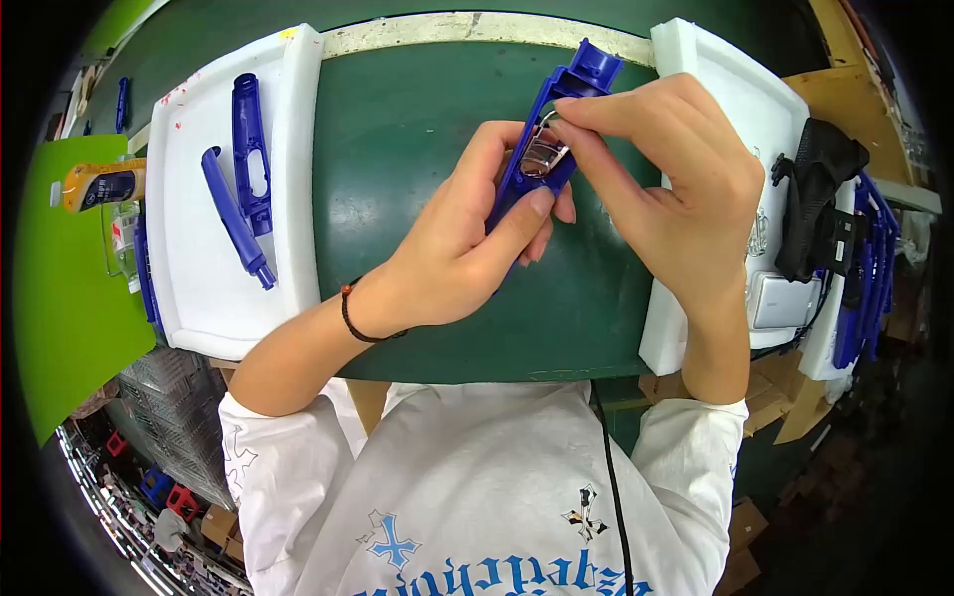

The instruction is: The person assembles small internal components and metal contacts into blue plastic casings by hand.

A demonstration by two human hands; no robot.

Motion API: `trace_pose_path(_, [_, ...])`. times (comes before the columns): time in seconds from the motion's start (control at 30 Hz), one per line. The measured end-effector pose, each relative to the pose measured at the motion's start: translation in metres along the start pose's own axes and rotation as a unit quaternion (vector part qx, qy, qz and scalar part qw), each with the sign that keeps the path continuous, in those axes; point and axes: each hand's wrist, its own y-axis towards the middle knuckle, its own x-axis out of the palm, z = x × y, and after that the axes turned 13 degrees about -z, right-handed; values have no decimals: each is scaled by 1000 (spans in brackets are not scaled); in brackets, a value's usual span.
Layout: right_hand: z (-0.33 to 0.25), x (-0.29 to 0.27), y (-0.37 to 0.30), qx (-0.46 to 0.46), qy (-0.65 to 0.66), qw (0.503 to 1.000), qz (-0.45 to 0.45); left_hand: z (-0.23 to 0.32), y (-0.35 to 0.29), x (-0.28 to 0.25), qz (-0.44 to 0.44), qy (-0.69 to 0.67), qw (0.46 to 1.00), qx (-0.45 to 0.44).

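1. We've got a green work tbl [397, 119] in front of us, running betw. 2 trays.
2. White L tray [296, 179] is on our left; white R tray [664, 328] on our right.
3. Our L hand [447, 248] is wrapped round the shell's lower part, thumb on the near side.
4. Our R hand [686, 169] has thumb & forefinger pinched on the wire pc's upper end; other fingers curled.
5. Blue shell [512, 179] is held above the tbl, betw. our hands, tilted w/ its top up & right.
6. Black item [810, 209] lies in R tray.
7. Slotted blue pc [246, 119] lies in L tray, w/ a thinner curved blue pc [234, 223] just left of it.
8. Silver device [785, 301] sits near the black item.
9. Dark bracelet [346, 308] on our L wrist.
10. Metal wire pc [540, 159], looped, sits in the shell's opening, partly hidden.
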Motion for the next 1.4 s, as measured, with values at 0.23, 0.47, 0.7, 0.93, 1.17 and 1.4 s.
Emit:
trace_pose_path(0.23, [-7, 12, 1, -61, -82, 992, 75, 1, 3, 5, 54, 28, 998, 9])
trace_pose_path(0.47, [-12, 15, 0, -61, -106, 988, 92, 2, 5, 9, 98, 60, 993, -5])
trace_pose_path(0.7, [-17, 15, -6, -81, -133, 985, 77, 3, 4, 6, 97, 83, 992, -9])
trace_pose_path(0.93, [-2, 15, 3, -82, -45, 991, 95, 4, 6, 12, 115, 74, 991, 13])
trace_pose_path(1.17, [-26, 49, 1, 191, 538, 821, -29, 6, 6, 12, 141, 140, 980, 9])
trace_pose_path(1.4, [-33, 77, 3, 196, 628, 753, 27, -8, 10, 11, 166, 161, 973, 0])
